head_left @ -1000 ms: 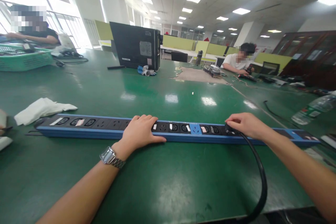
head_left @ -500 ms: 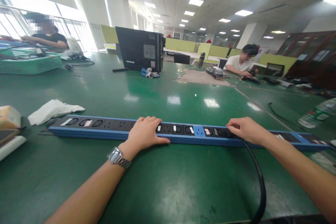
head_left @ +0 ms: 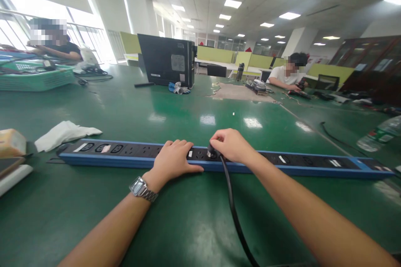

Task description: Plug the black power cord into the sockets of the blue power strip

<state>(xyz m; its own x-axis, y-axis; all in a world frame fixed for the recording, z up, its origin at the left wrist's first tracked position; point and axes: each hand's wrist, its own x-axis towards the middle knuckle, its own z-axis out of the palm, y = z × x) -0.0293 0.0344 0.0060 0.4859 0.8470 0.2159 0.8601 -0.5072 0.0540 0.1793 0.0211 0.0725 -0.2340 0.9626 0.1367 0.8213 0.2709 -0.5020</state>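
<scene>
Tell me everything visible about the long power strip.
The power strip is straight, socket-side up, with blue, metal-looking sides and black sockets of different shapes along its top, some bearing stickers. It lies across the green table. The left hand rests on it; the right hand holds a black plug at one socket, insertion unclear.

The power strip [head_left: 200,154] is blue and black, the five o'clock cord [head_left: 234,208] black, and the nine o'clock basket [head_left: 46,81] green.
</scene>
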